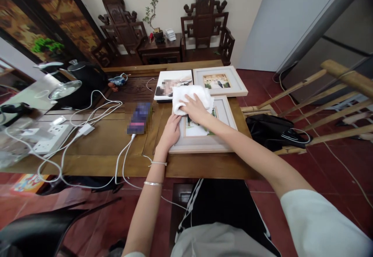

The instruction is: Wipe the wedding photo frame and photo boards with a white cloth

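A folded white cloth (pixel 190 96) lies over the upper left part of a light wooden picture frame (pixel 230 113). My right hand (pixel 194 108) presses on the cloth from above, its fingers over the folds. Along the frame's left side, my left hand (pixel 171 132) grips the edge, fingers close together near the cloth. The frame lies flat at the table's near right, and the cloth and my right arm hide much of its picture. Behind it lie a second framed picture (pixel 241 88) and a white-bordered photo panel (pixel 175 74).
On the wooden table (pixel 96 152), a phone (pixel 139 118) is plugged into a white cable. A power strip (pixel 52 138), tangled cords and a black kettle (pixel 87 74) stand left. A black bag (pixel 268 131) rests on a bamboo chair (pixel 317 136) at right.
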Available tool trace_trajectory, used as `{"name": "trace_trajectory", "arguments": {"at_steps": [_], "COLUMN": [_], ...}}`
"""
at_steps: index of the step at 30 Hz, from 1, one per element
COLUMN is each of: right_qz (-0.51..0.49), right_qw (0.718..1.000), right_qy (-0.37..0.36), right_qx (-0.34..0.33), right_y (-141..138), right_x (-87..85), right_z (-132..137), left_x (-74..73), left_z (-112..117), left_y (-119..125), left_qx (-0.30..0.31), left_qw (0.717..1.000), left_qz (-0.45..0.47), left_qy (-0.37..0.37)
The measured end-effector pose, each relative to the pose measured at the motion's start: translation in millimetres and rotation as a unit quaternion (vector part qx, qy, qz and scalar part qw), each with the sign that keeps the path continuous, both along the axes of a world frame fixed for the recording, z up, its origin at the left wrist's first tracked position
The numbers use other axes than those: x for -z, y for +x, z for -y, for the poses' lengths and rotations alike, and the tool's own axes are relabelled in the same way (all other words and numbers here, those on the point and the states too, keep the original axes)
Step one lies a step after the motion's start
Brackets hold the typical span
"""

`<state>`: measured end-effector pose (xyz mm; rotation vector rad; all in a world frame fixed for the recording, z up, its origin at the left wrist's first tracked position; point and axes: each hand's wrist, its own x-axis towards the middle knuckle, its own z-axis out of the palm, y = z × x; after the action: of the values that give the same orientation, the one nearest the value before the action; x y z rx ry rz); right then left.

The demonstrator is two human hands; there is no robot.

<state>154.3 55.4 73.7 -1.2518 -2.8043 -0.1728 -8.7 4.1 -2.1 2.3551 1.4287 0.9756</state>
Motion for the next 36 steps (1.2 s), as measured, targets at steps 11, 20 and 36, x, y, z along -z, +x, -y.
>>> {"name": "trace_trajectory", "arguments": {"at_steps": [11,20,36], "right_qz": [0.062,0.101,0.038], "right_qw": [0.993,0.992,0.984], "right_qy": [0.022,0.015,-0.081], "right_qx": [0.094,0.075,0.156], "right_y": [93.3,137.1,137.8], "right_x": [1.8,-3.2,-23.9], "right_z": [-5.5,45.2,75.9], "left_x": [13.0,12.6,8.7], "left_z": [-4.0,-4.6,-2.7], "left_y": [-4.4,-3.7,-8.9], "left_qx": [-0.002,-0.013,0.004], "left_qw": [1.0,1.0,1.0], "left_qz": [0.022,0.027,0.025], "left_qy": [-0.007,0.007,-0.005]}}
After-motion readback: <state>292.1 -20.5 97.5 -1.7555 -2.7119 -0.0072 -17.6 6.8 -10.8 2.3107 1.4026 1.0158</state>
